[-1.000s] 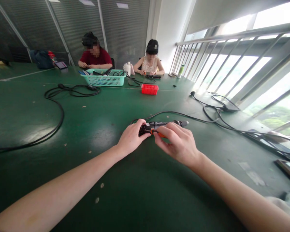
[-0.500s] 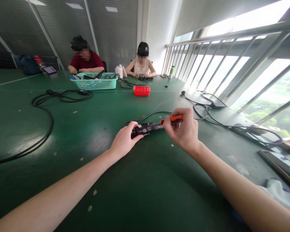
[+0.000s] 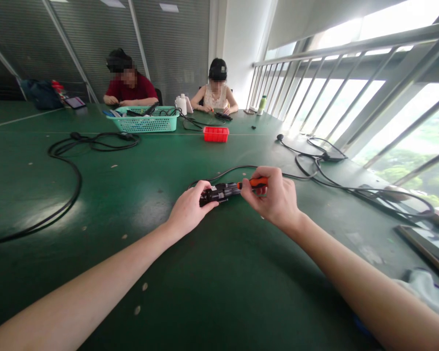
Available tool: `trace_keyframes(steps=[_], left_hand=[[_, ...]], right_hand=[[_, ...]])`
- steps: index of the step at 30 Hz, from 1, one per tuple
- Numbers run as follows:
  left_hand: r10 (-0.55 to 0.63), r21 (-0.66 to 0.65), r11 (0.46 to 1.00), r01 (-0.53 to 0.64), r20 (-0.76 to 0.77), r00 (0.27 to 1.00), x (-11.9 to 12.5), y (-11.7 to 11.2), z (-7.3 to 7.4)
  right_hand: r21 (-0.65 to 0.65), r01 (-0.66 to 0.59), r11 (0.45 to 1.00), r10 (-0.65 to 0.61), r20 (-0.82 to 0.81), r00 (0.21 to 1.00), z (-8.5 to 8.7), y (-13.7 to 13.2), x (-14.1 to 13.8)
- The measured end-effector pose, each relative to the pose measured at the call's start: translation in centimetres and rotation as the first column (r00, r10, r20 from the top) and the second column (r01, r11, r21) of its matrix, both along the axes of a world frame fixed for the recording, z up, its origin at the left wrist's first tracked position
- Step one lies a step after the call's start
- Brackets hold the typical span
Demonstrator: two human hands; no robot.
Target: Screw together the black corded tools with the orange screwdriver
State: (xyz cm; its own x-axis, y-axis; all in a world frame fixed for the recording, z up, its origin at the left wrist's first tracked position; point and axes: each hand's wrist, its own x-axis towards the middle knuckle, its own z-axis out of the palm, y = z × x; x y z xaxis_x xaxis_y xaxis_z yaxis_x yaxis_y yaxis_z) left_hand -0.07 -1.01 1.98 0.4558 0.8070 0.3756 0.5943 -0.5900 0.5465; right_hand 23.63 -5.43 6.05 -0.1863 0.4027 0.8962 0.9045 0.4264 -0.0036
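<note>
My left hand point(image 3: 189, 207) is closed round the left end of a long black corded device point(image 3: 222, 192) lying on the green table point(image 3: 219, 273). Its thumb is on the near side and its fingers reach over the far side. In my right hand point(image 3: 278, 200) is an orange-and-black screwdriver point(image 3: 259, 182), gripped by the handle and held nearly level, pointing left along the device. The screwdriver's front end is at the device's right part; whether its tip sits on a screw cannot be made out. The right end of the device is partly hidden by my right hand.
Beyond the device are a red divided tray point(image 3: 216, 134) and a turquoise basket point(image 3: 146, 125) of tools and cables. Black cables point(image 3: 76, 170) lie left, and more cables point(image 3: 316, 163) right. Two people point(image 3: 131, 90) sit across the table. A railing point(image 3: 325, 92) runs along the right.
My right hand and the screwdriver have shifted slightly left, nearer to my left hand, and less of the device shows between them. My left hand keeps its hold on the device.
</note>
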Motion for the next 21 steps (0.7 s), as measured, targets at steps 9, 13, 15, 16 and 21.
trace_keyframes(steps=[9, 13, 15, 16, 21], left_hand=[[0.016, -0.009, 1.0, -0.016, -0.018, 1.0, -0.1, 0.2, -0.3], [0.041, 0.019, 0.999, -0.04, -0.026, 0.999, 0.0, 0.4, -0.4], [0.043, 0.005, 0.999, -0.043, -0.023, 0.999, 0.0, 0.5, -0.4], [0.045, -0.007, 0.999, -0.045, -0.02, 0.999, 0.0, 0.5, -0.4], [0.054, -0.037, 0.998, -0.054, -0.02, 0.998, 0.0, 0.5, -0.3]], right_hand=[[-0.076, -0.123, 0.989, 0.133, 0.147, 0.98, 1.1, 0.2, 0.3], [-0.075, -0.184, 0.98, 0.197, 0.285, 0.938, 1.5, 0.0, 0.2], [-0.063, -0.133, 0.989, 0.146, 0.31, 0.94, 1.4, 0.0, 0.3], [-0.056, -0.091, 0.994, 0.103, 0.285, 0.953, 1.3, 0.0, 0.3], [-0.181, -0.023, 0.983, 0.028, 0.023, 0.999, 0.3, 0.3, 0.2]])
